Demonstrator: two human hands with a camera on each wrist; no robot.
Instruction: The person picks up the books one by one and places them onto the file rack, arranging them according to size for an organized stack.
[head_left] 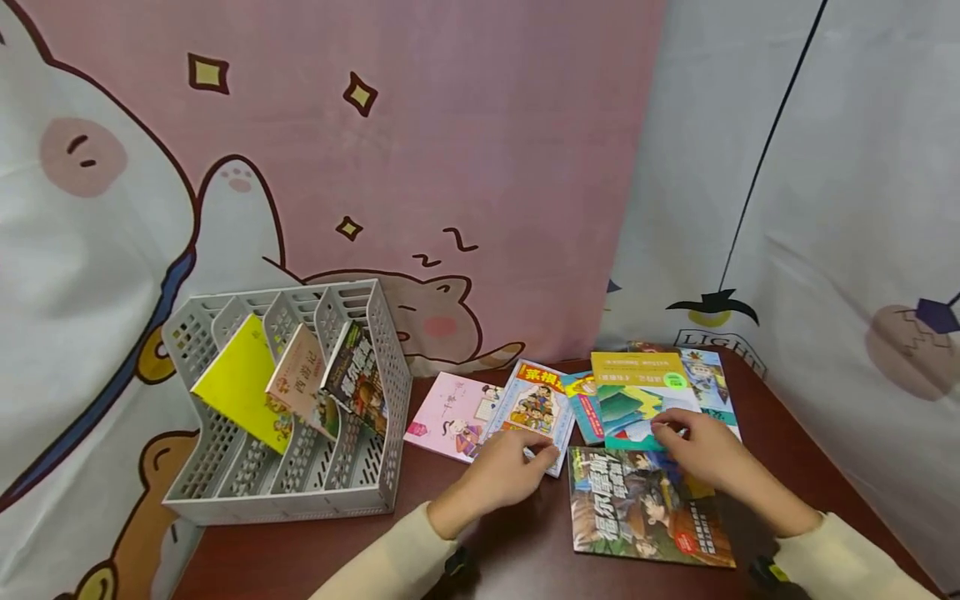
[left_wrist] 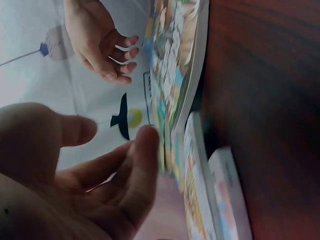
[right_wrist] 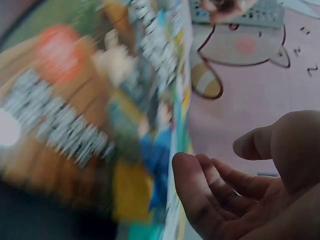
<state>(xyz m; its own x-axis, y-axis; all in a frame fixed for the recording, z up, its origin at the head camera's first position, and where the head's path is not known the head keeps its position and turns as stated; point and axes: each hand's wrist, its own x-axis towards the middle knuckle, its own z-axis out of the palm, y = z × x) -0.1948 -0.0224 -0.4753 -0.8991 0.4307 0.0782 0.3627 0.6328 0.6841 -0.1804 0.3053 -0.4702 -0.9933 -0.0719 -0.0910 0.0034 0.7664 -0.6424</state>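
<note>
My left hand (head_left: 504, 471) hovers beside a blue-bordered book (head_left: 542, 400) with a red title, its fingers loosely bent and thumb apart, holding nothing. Over the lower part of a yellow-and-green book (head_left: 637, 379) is my right hand (head_left: 705, 450), also with nothing in its grasp. Its fingertips look close to that book; whether they touch, I cannot tell. A dark illustrated book (head_left: 630, 508) with large white lettering lies flat in front, between the two hands. The left wrist view shows my left thumb (left_wrist: 77, 131) and fingers spread apart.
A grey perforated file rack (head_left: 277, 507) stands at the left, holding a yellow book (head_left: 243, 383), a tan book (head_left: 306, 375) and a dark book (head_left: 360, 379). A pink book (head_left: 446, 408) lies right of it. Another blue book (head_left: 708, 375) lies under the pile at the back right.
</note>
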